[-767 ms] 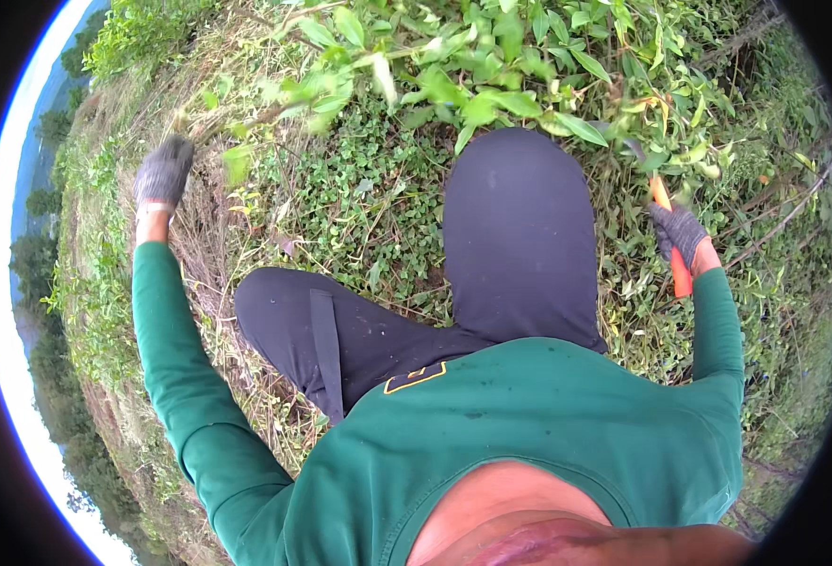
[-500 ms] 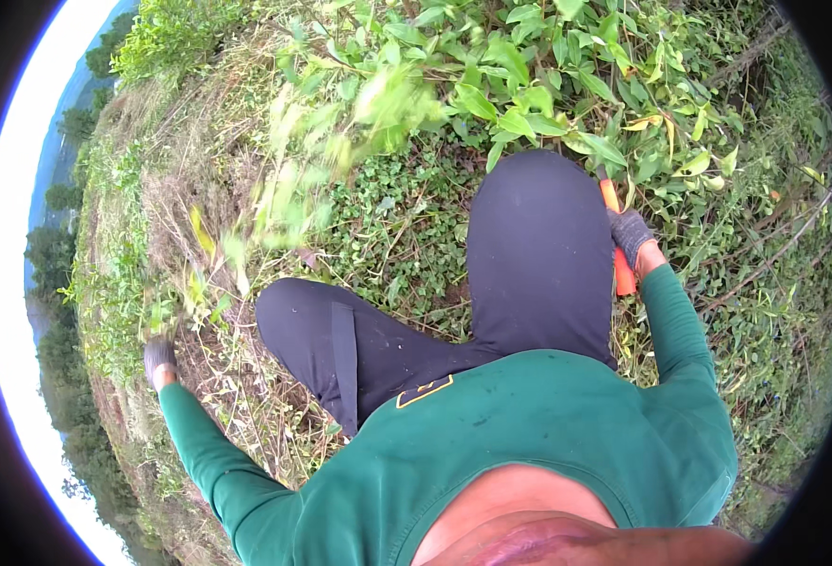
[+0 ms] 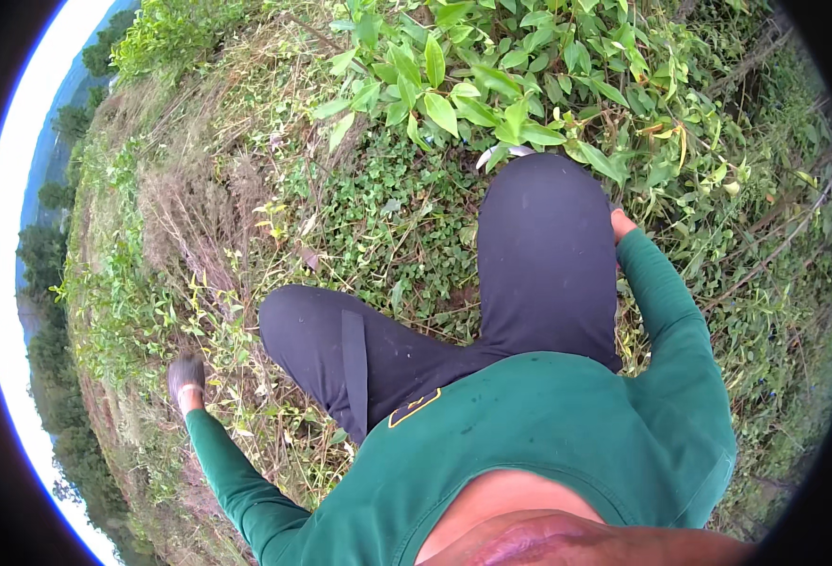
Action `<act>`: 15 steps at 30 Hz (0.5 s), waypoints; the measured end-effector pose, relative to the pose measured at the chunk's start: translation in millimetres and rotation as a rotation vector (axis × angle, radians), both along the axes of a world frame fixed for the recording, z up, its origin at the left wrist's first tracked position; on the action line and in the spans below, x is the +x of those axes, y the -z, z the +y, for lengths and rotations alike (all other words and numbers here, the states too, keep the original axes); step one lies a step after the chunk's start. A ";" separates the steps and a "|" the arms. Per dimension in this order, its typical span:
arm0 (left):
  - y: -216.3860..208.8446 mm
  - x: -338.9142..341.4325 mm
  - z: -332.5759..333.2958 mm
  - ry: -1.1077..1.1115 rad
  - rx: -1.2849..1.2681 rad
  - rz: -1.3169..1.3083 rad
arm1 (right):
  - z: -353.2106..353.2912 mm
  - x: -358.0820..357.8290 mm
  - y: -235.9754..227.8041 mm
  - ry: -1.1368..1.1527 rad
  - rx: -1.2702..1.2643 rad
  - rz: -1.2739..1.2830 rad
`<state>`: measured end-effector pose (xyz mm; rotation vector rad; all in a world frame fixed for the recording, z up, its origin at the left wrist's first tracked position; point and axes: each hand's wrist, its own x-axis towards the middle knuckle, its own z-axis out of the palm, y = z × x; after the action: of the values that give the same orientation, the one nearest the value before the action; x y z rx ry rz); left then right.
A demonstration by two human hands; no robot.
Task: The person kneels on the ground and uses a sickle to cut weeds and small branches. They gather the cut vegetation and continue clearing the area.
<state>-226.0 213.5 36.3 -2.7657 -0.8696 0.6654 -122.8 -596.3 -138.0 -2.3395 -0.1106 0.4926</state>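
My left hand (image 3: 187, 374), in a dark grey glove, hangs over the weeds at the left, out past my left knee. Its fingers are smeared and small, so their pose cannot be read, and no stem shows plainly in it. At the right, my right hand (image 3: 621, 224) is mostly behind my raised right knee; only the wrist end shows. A pale, curved sickle blade (image 3: 503, 156) peeks out beyond that knee, under the leaves of a broad-leaved bush (image 3: 491, 94). The sickle's orange handle, gripped by my right hand a moment earlier, is hidden by the knee.
My dark trouser legs (image 3: 548, 255) are bent, the right knee reaching the bush. Low green ground cover (image 3: 406, 217) lies between and ahead of the knees. Dry brown brush (image 3: 199, 222) stands at the left, and thin bare branches (image 3: 783, 245) cross at the right. Trees (image 3: 57, 330) line the far left.
My right hand has moved forward and inward behind the knee, and the blade now shows beyond it. My left hand has come slightly back and right. The blurred leaves ahead are gone from there.
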 end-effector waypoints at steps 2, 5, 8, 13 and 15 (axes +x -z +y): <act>-1.6 74.1 -63.6 0.212 -0.358 -0.249 | -5.4 12.6 2.9 -0.190 -0.060 -0.098; 5.2 170.5 -210.4 0.463 -0.834 -0.311 | -20.2 12.0 7.0 -0.280 -0.133 -0.151; 25.9 210.0 -354.1 0.573 -0.967 -0.215 | -14.5 2.7 -0.7 -0.187 -0.209 0.028; 130.4 264.2 -479.6 0.753 -0.924 -0.418 | -2.8 -22.2 -12.3 -0.160 -0.043 0.062; 157.2 269.2 -488.9 0.863 -1.005 -0.489 | -5.4 -29.1 -5.4 -0.180 0.043 0.076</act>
<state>43.2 -275.4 -120.9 -3.7132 0.9398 0.2565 -151.9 -601.6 -132.6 -2.2766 -0.2944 0.6605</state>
